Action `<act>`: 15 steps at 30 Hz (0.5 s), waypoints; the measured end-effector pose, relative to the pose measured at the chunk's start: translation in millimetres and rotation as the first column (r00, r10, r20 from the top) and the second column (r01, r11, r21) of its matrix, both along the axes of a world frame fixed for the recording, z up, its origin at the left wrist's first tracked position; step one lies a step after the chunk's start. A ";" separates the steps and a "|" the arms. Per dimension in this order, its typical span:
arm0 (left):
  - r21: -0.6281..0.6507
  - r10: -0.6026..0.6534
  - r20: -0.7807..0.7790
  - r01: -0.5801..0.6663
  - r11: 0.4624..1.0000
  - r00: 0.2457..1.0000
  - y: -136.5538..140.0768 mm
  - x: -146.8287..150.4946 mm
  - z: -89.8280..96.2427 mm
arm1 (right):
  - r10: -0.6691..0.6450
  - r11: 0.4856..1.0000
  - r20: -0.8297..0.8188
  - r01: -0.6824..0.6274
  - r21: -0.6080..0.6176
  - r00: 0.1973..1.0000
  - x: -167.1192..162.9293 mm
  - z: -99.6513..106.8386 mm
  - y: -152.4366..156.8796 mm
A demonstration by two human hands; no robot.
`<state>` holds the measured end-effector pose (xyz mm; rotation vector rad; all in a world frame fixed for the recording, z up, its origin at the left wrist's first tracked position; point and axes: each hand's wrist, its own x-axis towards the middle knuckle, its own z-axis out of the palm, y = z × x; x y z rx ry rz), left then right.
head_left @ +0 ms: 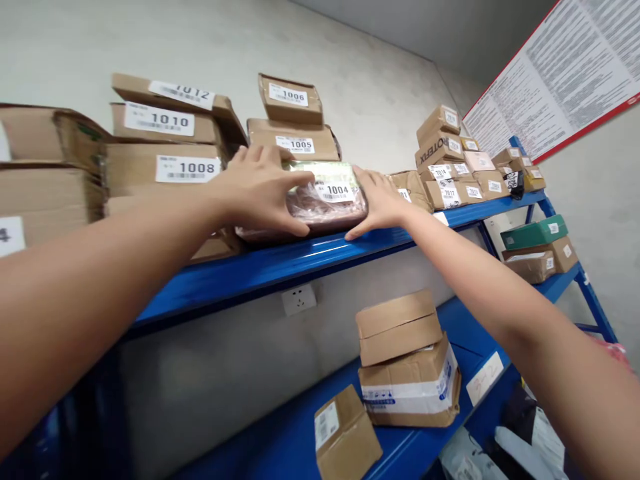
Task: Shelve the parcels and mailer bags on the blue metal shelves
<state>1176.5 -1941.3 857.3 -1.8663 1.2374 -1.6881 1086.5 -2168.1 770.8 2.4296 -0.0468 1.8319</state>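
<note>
A plastic-wrapped package (320, 208) labelled 1004, pinkish brown with a pale green top, sits on the upper blue shelf between my two hands. My left hand (263, 187) grips its left side, fingers over the top edge and thumb across the front. Against its right side is my right hand (380, 199), the thumb low at the shelf edge and the fingers partly hidden behind the package. Directly behind it stands a carton (295, 140) labelled 1005, with a smaller carton (291, 100) labelled 1006 on top.
Left of the package, cartons are stacked, one (165, 167) labelled 1008. Farther right along the blue shelf (280, 263) stand several small boxes (443, 150). More cartons (410, 387) rest on the lower shelf. A wall socket (299, 299) shows between the levels.
</note>
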 end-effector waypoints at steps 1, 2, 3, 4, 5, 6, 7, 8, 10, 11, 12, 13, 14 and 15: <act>0.001 0.016 0.012 -0.016 1.000 1.000 0.3 0.6 0.1 | 0.039 0.999 0.008 -0.039 -0.013 0.999 6.2 5.1 6.8; 0.003 0.028 0.017 -0.028 1.000 0.999 0.9 0.8 -0.3 | 0.072 0.997 0.011 -0.071 -0.023 0.997 11.5 10.0 12.2; 0.000 0.035 0.016 -0.035 0.999 0.999 1.6 0.4 -1.0 | 0.096 0.995 0.010 -0.096 -0.030 0.995 15.7 14.1 15.9; -0.006 0.041 0.013 -0.041 0.999 0.999 2.3 -0.3 -2.0 | 0.112 0.993 0.006 -0.112 -0.035 0.994 18.7 17.4 18.2; -0.010 0.041 0.010 -0.041 0.999 0.999 3.1 -1.4 -3.2 | 0.124 0.992 0.002 -0.124 -0.038 0.992 20.5 19.6 19.1; -0.008 0.037 0.010 -0.037 0.999 0.999 3.6 -2.8 -4.5 | 0.132 0.991 0.004 -0.131 -0.038 0.991 21.4 20.8 19.1; -0.002 0.037 0.011 -0.036 0.999 0.999 4.0 -4.4 -5.5 | 0.138 0.990 0.015 -0.137 -0.038 0.990 21.5 21.1 18.6; 0.002 0.040 0.014 -0.040 0.999 0.999 4.2 -6.4 -6.1 | 0.142 0.989 0.031 -0.141 -0.036 0.989 21.1 20.9 17.8; 0.004 0.058 0.018 -0.058 0.998 0.998 3.8 -10.4 -5.2 | 0.147 0.989 0.062 -0.145 -0.032 0.987 19.5 20.2 16.8; 0.001 0.069 0.020 -0.069 0.998 0.997 3.4 -12.3 -3.3 | 0.150 0.989 0.071 -0.148 -0.030 0.986 18.7 20.4 16.8; -0.005 0.082 0.023 -0.082 0.997 0.996 2.8 -14.0 -0.4 | 0.153 0.988 0.075 -0.151 -0.030 0.985 17.9 21.4 17.0; -0.010 0.094 0.026 -0.094 0.996 0.995 2.3 -15.3 3.5 | 0.157 0.987 0.076 -0.155 -0.030 0.985 17.3 23.5 17.3; -0.014 0.100 0.029 -0.100 0.995 0.995 1.8 -16.3 8.0 | 0.160 0.987 0.075 -0.158 -0.030 0.984 16.8 26.5 17.8; -0.016 0.106 0.025 -0.105 0.994 0.994 1.5 -17.1 12.9 | 0.161 0.987 0.076 -0.159 -0.032 0.984 16.4 30.6 18.2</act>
